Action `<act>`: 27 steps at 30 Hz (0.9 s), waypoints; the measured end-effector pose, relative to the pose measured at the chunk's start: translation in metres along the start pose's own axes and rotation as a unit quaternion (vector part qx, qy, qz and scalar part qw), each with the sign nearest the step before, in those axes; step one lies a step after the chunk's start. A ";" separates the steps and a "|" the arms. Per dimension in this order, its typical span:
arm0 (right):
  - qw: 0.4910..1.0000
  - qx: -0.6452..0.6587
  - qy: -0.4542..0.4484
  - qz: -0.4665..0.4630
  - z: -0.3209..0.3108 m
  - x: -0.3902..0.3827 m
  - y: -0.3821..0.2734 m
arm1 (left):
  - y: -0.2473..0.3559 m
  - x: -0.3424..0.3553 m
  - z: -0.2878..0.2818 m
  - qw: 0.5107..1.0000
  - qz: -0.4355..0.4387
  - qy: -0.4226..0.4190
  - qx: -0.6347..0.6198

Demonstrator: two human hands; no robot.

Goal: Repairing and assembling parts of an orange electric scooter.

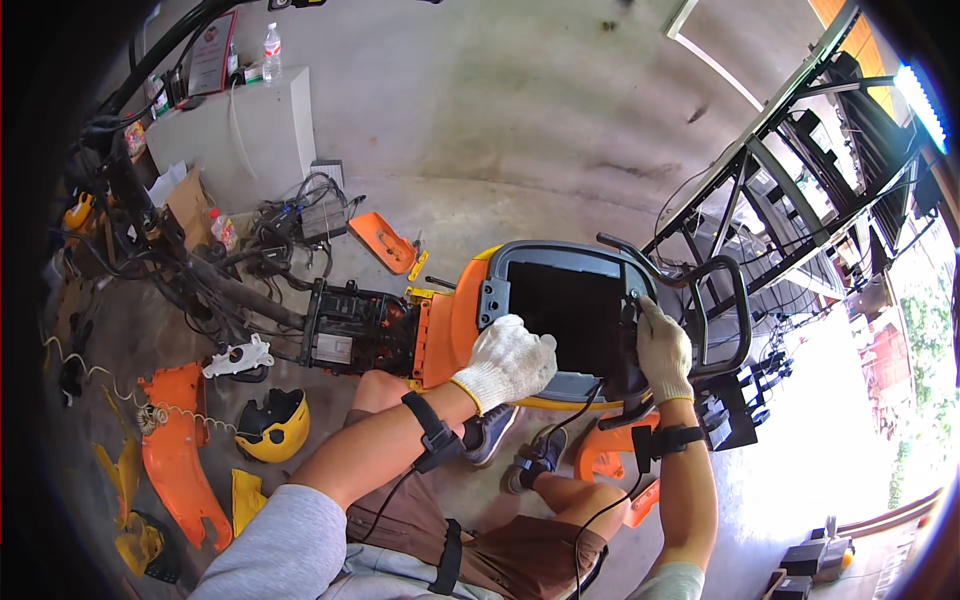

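A scooter body with orange side panels stands before me, its seat off. A grey frame surrounds the dark, deep storage compartment. My left hand, in a white knit glove, is curled closed over the compartment's near left edge; whatever it may hold is hidden. At the right end of the frame my gloved right hand has its fingers together against the rim, beside a small round bolt head. Anything pinched in it is too small to make out. A black grab rail curves just right of that hand.
Loose orange panels and a yellow half-round cover lie on the floor at left. The bare front frame with tangled wires extends leftward. A metal rack stands at right, and a white cabinet at the back left.
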State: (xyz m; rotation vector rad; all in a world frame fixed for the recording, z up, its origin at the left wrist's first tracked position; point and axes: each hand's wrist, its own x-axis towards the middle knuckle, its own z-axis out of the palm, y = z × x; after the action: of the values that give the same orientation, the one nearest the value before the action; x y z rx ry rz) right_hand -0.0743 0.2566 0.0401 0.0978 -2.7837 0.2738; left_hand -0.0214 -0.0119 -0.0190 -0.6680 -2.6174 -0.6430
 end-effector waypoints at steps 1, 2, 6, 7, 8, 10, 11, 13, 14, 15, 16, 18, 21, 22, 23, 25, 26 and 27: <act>1.000 0.024 0.003 0.003 0.000 0.000 -0.002 | 0.001 0.000 -0.001 1.000 -0.001 -0.003 0.002; 0.999 0.046 0.003 0.013 0.000 -0.001 -0.005 | 0.001 0.000 -0.003 1.000 -0.001 -0.003 -0.004; 0.944 0.246 -0.098 0.195 0.009 -0.004 -0.035 | 0.004 0.003 -0.009 0.997 -0.043 -0.065 -0.013; 0.873 0.393 -0.118 0.264 0.014 -0.007 -0.046 | 0.005 0.005 -0.009 0.993 -0.069 -0.090 -0.021; 0.791 0.523 -0.080 0.306 0.025 -0.008 -0.062 | 0.005 0.005 -0.009 0.988 -0.113 -0.102 -0.036; 0.630 0.696 -0.002 0.343 0.044 -0.002 -0.088 | 0.009 0.009 -0.005 0.918 -0.354 -0.081 -0.156; 0.470 0.819 -0.023 0.327 0.048 0.000 -0.092 | 0.005 0.008 -0.004 0.947 -0.296 -0.044 -0.116; 0.497 0.793 -0.018 0.352 0.063 0.024 -0.106 | 0.001 0.007 0.000 0.997 -0.054 -0.027 0.046; 0.465 0.809 -0.015 0.359 0.066 0.034 -0.108 | -0.002 0.007 0.002 0.999 -0.014 -0.002 0.047; 0.432 0.833 -0.016 0.345 0.067 0.040 -0.108 | -0.002 0.005 0.005 0.999 -0.008 0.018 0.036; 0.412 0.842 -0.045 0.346 0.066 0.047 -0.107 | -0.004 0.004 0.006 0.998 0.011 0.057 0.023; 0.399 0.851 -0.067 0.334 0.057 0.047 -0.099 | -0.006 0.004 0.009 0.997 0.032 0.068 0.019; 0.539 0.776 -0.086 0.316 0.036 0.036 -0.086 | -0.006 0.004 0.010 0.998 0.022 0.062 0.017; 0.681 0.665 -0.073 0.299 0.028 0.032 -0.078 | -0.006 0.004 0.009 0.998 0.016 0.057 0.015; 0.797 0.539 -0.054 0.266 0.021 0.029 -0.072 | -0.006 0.004 0.009 0.999 0.011 0.044 0.010; 0.942 0.270 0.035 0.193 0.010 0.027 -0.062 | -0.005 0.003 0.008 0.999 0.001 0.029 0.019; 0.954 0.247 0.032 0.169 0.005 0.028 -0.057 | -0.005 0.003 0.008 0.999 0.004 0.031 0.016; 0.964 0.221 0.030 0.146 0.002 0.028 -0.052 | -0.004 0.002 0.008 0.999 -0.006 0.026 0.017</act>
State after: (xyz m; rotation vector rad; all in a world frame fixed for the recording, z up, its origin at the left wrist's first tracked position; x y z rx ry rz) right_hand -0.0962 0.2043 0.0572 -0.2143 -2.6187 0.9531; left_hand -0.0273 -0.0104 -0.0260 -0.6183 -2.5795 -0.6085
